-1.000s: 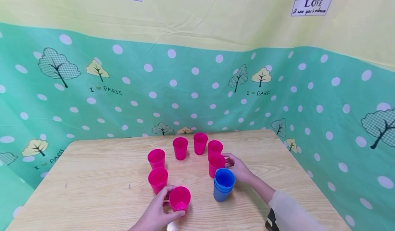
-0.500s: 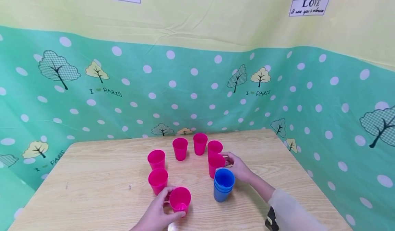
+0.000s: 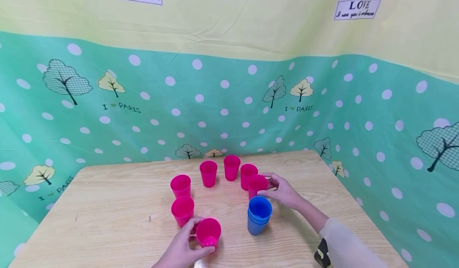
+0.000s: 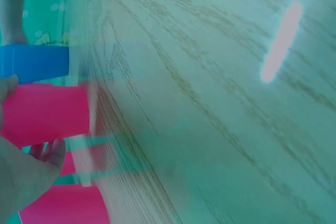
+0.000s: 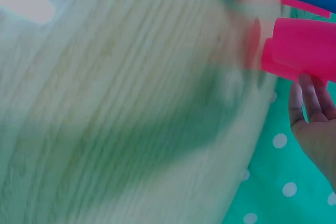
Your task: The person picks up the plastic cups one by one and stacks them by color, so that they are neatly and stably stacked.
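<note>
My left hand [image 3: 182,245] grips a pink cup [image 3: 208,234] near the front of the table, thumb on its near side and fingers at its left. That same pink cup [image 4: 47,114] stands upright in the left wrist view. At the right of the ring, my right hand [image 3: 285,193] holds another pink cup [image 3: 257,184] between thumb and fingers. In the right wrist view the fingers [image 5: 310,95] touch this pink cup [image 5: 307,45], which overlaps a second pink one behind. A stack of blue cups [image 3: 256,223] stands just in front, hiding the held cup's base.
More pink cups form a curve: two at the left, the nearer being one pink cup [image 3: 183,210], then a pink cup [image 3: 208,173] and others at the back. The wooden table [image 3: 118,212] ends at a green dotted curtain [image 3: 201,112].
My right hand and its pink cup have shifted right and slightly away, and the thumb now shows in front of the cup. The left hand stays put on its cup.
</note>
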The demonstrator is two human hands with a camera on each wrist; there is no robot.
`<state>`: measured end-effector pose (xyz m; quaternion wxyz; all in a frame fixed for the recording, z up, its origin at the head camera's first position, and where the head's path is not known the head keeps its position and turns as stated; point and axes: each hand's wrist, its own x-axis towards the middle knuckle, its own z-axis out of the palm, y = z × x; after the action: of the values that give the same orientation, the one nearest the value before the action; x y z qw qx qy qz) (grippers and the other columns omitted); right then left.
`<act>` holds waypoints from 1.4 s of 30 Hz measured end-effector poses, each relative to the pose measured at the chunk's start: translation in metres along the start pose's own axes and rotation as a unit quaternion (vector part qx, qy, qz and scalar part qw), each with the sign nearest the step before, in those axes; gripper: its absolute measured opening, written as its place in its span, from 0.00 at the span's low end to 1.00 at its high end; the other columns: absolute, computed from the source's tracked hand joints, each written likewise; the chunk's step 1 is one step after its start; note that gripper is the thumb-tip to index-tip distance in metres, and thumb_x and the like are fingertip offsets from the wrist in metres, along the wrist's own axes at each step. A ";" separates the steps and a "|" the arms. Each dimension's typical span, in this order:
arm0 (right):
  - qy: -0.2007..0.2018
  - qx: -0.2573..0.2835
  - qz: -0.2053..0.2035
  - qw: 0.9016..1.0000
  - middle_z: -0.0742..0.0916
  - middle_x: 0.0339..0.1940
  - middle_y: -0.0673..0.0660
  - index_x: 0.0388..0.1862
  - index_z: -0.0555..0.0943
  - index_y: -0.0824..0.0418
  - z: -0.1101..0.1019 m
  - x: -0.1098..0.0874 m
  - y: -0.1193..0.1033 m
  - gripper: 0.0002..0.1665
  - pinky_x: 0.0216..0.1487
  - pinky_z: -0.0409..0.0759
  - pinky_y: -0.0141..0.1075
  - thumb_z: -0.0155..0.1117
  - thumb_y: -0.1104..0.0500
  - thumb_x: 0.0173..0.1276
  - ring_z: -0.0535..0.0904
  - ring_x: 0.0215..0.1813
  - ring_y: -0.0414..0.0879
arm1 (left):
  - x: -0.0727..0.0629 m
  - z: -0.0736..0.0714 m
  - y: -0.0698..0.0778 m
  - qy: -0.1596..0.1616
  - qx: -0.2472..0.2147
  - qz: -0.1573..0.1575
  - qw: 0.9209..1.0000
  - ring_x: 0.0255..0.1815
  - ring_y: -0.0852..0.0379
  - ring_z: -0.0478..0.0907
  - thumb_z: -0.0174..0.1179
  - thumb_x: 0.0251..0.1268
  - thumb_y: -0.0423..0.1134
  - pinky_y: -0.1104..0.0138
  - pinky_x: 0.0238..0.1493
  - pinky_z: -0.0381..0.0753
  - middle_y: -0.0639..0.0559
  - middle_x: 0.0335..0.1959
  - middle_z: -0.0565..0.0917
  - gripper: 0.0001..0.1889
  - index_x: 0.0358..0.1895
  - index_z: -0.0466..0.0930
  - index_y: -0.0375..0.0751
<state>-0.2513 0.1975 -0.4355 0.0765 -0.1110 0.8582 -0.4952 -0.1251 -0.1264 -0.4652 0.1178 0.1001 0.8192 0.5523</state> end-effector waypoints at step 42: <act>-0.071 -0.057 -0.038 0.995 0.83 0.49 0.61 0.63 0.68 0.61 -0.092 -0.042 -0.028 0.36 0.42 0.82 0.37 0.69 0.53 0.58 0.79 0.49 0.52 | 0.000 0.003 0.000 0.003 -0.019 0.003 1.000 0.50 0.52 0.74 0.72 0.48 0.46 0.69 0.44 0.80 0.48 0.53 0.76 0.37 0.61 0.64 0.42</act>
<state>-0.2298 0.2719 -0.3642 0.1117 -0.1824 0.8729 -0.4385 -0.1239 -0.1240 -0.4668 0.1156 0.0989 0.8085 0.5685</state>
